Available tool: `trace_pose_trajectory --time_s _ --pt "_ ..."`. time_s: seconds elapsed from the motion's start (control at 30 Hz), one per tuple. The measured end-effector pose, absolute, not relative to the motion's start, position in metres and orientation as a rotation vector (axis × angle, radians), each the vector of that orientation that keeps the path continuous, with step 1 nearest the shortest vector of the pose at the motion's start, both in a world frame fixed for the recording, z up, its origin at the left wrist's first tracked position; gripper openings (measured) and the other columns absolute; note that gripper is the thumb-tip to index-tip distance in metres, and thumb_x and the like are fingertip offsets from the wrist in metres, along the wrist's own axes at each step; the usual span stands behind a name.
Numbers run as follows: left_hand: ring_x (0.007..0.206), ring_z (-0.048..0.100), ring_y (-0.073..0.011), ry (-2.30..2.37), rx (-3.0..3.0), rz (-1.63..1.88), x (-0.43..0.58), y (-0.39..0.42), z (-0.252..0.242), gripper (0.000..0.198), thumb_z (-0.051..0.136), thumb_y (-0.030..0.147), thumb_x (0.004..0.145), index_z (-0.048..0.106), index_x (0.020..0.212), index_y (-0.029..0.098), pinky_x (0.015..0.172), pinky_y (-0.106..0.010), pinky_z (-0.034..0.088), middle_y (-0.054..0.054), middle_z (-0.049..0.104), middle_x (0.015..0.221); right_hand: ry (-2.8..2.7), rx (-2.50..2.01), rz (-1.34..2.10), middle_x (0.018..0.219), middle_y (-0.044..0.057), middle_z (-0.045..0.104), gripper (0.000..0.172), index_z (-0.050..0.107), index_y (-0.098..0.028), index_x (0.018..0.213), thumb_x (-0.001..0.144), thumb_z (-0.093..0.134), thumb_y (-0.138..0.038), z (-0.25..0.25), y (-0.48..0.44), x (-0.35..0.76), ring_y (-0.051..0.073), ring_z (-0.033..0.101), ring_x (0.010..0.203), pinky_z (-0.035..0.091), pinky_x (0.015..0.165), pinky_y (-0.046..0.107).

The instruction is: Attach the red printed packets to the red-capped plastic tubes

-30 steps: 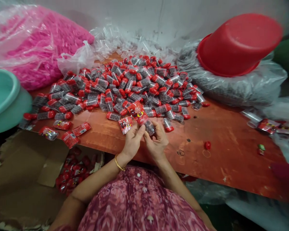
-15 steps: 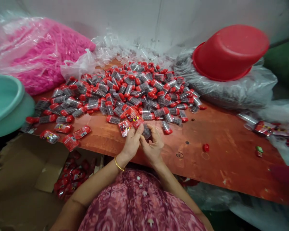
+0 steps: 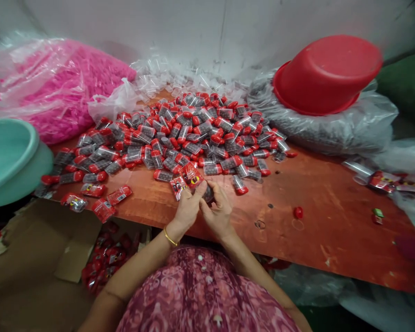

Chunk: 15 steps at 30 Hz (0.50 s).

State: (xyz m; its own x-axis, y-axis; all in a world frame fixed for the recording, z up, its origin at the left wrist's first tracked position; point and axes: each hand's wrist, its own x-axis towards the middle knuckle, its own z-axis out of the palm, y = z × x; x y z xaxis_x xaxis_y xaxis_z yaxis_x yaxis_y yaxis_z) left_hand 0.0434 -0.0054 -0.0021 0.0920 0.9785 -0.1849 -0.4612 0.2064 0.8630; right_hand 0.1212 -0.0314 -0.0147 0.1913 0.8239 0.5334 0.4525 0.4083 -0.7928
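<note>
My left hand (image 3: pixel 188 207) is closed on a red printed plastic sleeve (image 3: pixel 192 174), thumb on top. A second red-and-white printed piece (image 3: pixel 177 186) sticks out beside those fingers. My right hand (image 3: pixel 218 211) is closed around a small clear tube with dark contents (image 3: pixel 209 193), its end against the sleeve. Whether the tube is inside the sleeve is hidden by my fingers. Just beyond my hands lies a large heap of similar red-capped clear tubes (image 3: pixel 193 129). Several red wrapped packs (image 3: pixel 103 208) lie left of my hands at the table edge.
A teal basin (image 3: pixel 38 161) and a bag of pink pieces (image 3: pixel 62 87) stand left. An upturned red tub (image 3: pixel 328 78) rests on a grey-filled plastic bag (image 3: pixel 332 133) at right. A loose red cap (image 3: pixel 298 212) lies on the table (image 3: pixel 318 184). Below left, a cardboard box (image 3: pixel 69 253) contains red packs.
The view has shifted slightly. Both hands keep hold together near the same spot, and the right hand has moved a little closer to the left, with less of the tube showing.
</note>
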Motion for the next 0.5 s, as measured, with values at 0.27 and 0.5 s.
trace_pose_trajectory --time_s 0.27,0.5 --pt "0.071 0.064 -0.0153 0.830 0.601 1.201 0.030 0.006 0.023 0.032 0.075 0.042 0.061 0.067 0.077 0.015 0.061 -0.023 0.048 -0.005 0.071 0.077 -0.928 -1.136 1.228 0.068 -0.002 0.061 0.025 0.060 -0.019 0.085 0.082 0.056 -0.044 -0.009 -0.037 0.122 0.005 0.049 0.039 0.042 0.041 0.020" --pt "0.036 0.033 -0.0042 0.915 0.612 1.086 0.033 -0.013 0.008 0.045 0.070 0.052 0.064 0.069 0.085 0.013 0.030 -0.017 0.024 0.005 0.050 0.046 -0.875 -1.093 1.454 0.050 -0.005 0.056 0.039 0.056 -0.017 0.060 0.067 0.068 -0.054 -0.003 -0.027 0.123 0.006 0.051 0.038 0.044 0.041 0.019"
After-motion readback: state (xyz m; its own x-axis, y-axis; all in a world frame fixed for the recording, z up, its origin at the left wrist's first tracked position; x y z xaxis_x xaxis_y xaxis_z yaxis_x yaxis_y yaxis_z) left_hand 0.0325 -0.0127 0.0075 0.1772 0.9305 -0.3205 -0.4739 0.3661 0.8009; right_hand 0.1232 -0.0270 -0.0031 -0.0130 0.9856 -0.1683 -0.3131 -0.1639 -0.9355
